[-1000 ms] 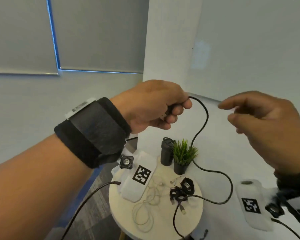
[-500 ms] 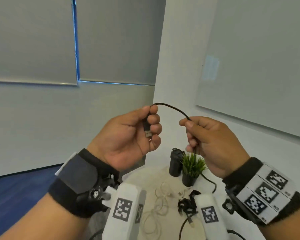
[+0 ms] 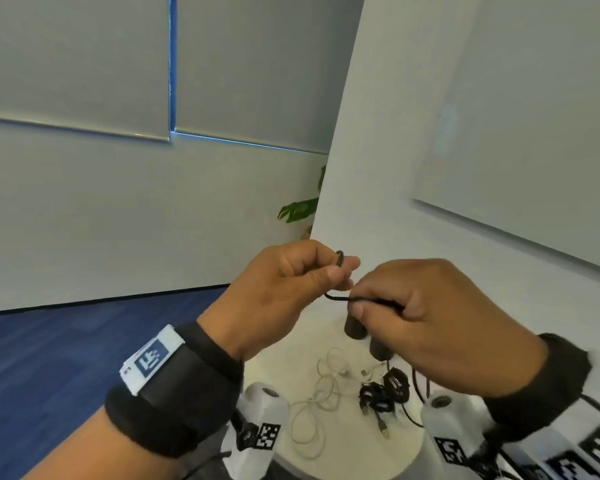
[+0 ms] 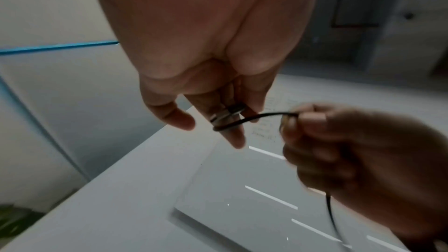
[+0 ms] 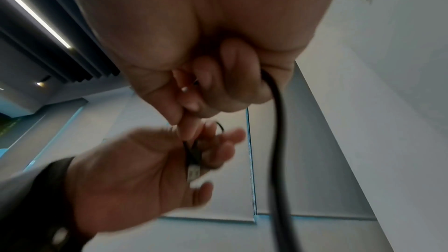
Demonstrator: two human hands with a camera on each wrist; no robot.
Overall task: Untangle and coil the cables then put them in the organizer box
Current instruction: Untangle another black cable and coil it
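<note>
Both hands are raised above a small round white table (image 3: pixel 284 355). My left hand (image 3: pixel 284 289) pinches the plug end of a thin black cable (image 3: pixel 336 297) between thumb and fingers; its metal USB plug (image 5: pixel 194 172) lies against the fingers. My right hand (image 3: pixel 426 320) grips the same black cable (image 4: pixel 257 117) a short way along, beside the left hand. The rest of that cable (image 5: pixel 276 141) hangs down from the right fist. On the table lie a loose white cable (image 3: pixel 317 400) and a tangled black cable bundle (image 3: pixel 385 389). No organizer box is in view.
Two dark cylindrical objects (image 3: pixel 355 329) stand at the table's back, partly hidden by my right hand. White camera housings with black-and-white markers (image 3: pixel 267 434) hang under both wrists. Blue carpet (image 3: pixel 66 341) lies to the left; a white wall and whiteboard (image 3: pixel 534 133) stand to the right.
My hands have come close together and lowered. The cable arc between them has shrunk to a small loop. My left hand has turned palm-down; my right hand now grips the cable next to it.
</note>
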